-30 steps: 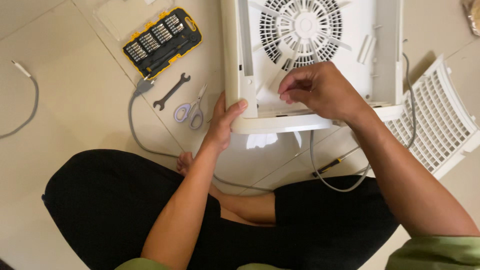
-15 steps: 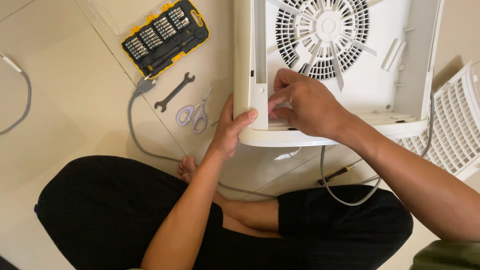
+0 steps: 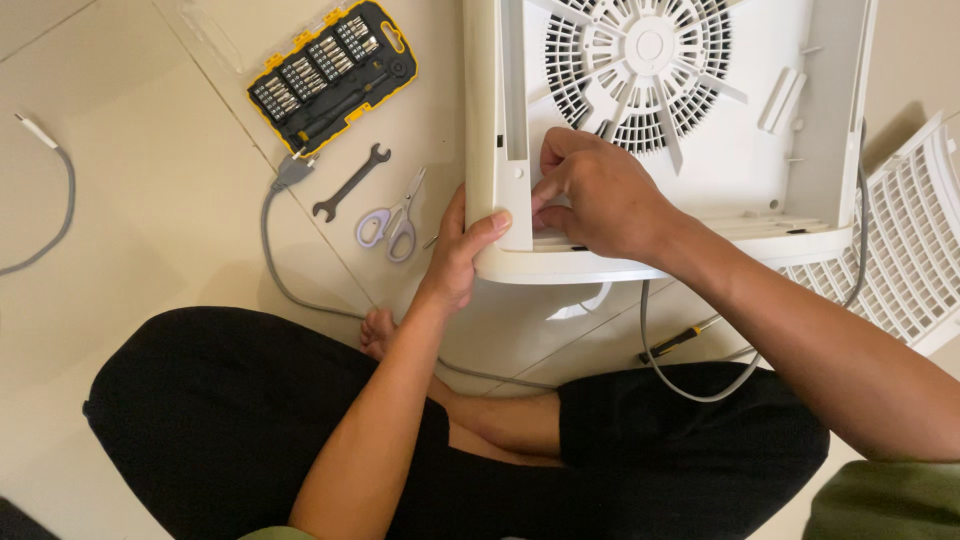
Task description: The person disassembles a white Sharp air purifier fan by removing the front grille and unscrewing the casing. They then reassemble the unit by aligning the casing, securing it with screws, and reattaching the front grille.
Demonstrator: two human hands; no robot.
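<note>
Pale tiled floor (image 3: 130, 260) under me. White plastic fan housing (image 3: 800, 150) lies ahead; left hand (image 3: 462, 250) grips its corner edge, right hand (image 3: 600, 195) pinches a fitting inside. Seating step; next wants steady pressure. Purple-handled scissors (image 3: 392, 222) lie nearby.

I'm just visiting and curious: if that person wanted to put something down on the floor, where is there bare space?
Bare tile lies at the far left, between the grey cable and the bit case. It is crowded beside the white housing: wrench, scissors, left hand.
</note>
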